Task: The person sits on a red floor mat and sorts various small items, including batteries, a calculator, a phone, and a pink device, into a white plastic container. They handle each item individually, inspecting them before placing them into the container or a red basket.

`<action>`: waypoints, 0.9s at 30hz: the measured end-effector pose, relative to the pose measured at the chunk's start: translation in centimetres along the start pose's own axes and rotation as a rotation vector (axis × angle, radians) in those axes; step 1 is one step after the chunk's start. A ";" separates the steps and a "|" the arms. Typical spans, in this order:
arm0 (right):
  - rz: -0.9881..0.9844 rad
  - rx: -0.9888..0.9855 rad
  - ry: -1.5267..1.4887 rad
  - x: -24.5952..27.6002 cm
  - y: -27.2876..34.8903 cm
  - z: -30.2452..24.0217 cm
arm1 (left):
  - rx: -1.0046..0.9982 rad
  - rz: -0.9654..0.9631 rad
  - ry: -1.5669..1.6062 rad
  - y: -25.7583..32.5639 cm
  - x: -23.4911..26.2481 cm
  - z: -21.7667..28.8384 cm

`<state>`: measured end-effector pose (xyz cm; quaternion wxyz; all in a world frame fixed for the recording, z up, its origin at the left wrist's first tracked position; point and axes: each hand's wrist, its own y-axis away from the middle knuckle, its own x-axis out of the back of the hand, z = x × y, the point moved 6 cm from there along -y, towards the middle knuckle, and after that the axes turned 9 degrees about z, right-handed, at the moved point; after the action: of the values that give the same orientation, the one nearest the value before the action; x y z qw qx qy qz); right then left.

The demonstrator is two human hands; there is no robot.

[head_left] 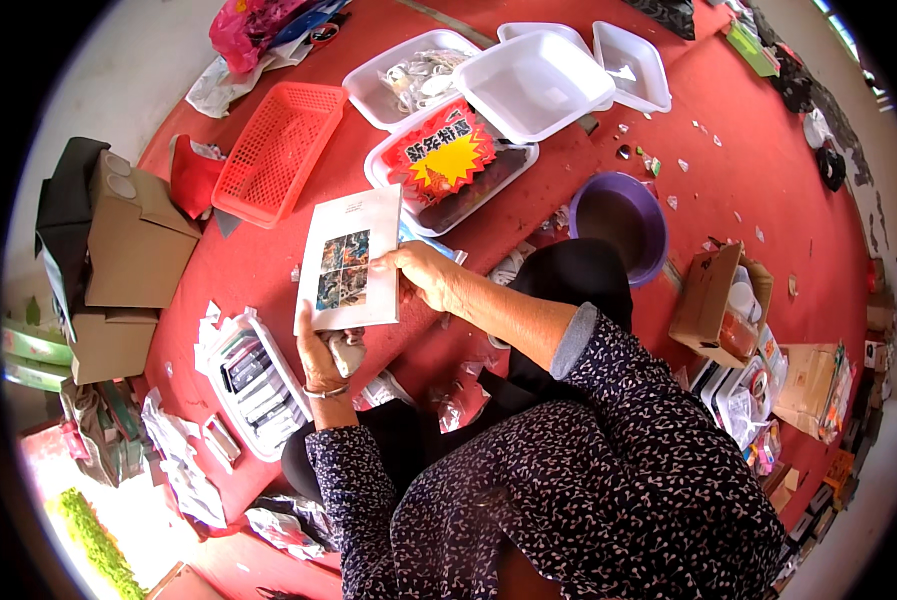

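A white book (346,262) with a block of four colour pictures on its cover is held up in front of me, tilted. My left hand (318,360) grips its lower left corner, thumb on the near face. At the book's right edge my right hand (420,272) is closed, with fingers partly hidden. Left of my left hand stands a white tub (293,398) packed with dark, flat boxed items. Beyond the book, a red and yellow sign (438,150) rests on a white tray (530,160) of dark things.
On the red floor, a red plastic basket (280,150) lies far left. White trays (533,88) stand at the back, one holding bagged cords (423,78). A purple basin (650,225) with murky contents sits right of my knee. Cardboard boxes (138,245) stand left; another box (703,315) is right. Paper scraps are scattered about.
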<state>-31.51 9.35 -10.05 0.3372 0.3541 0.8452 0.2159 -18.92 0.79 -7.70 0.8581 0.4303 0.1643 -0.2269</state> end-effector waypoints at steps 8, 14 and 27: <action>0.448 -0.085 0.077 5.9 -1.3 -1.2 | -0.082 0.096 -0.046 -2.3 4.0 0.9; 0.718 0.274 -0.260 15.2 0.3 -14.1 | -0.031 0.274 0.021 -2.2 6.0 0.3; 1.087 0.382 -0.094 31.7 -8.9 -15.1 | -0.040 0.237 -0.133 -4.4 4.5 -1.9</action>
<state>-62.97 25.20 -18.33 0.1452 0.8013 0.5499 0.1855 -17.63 -1.07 -13.90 0.8963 0.4135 0.0594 -0.1486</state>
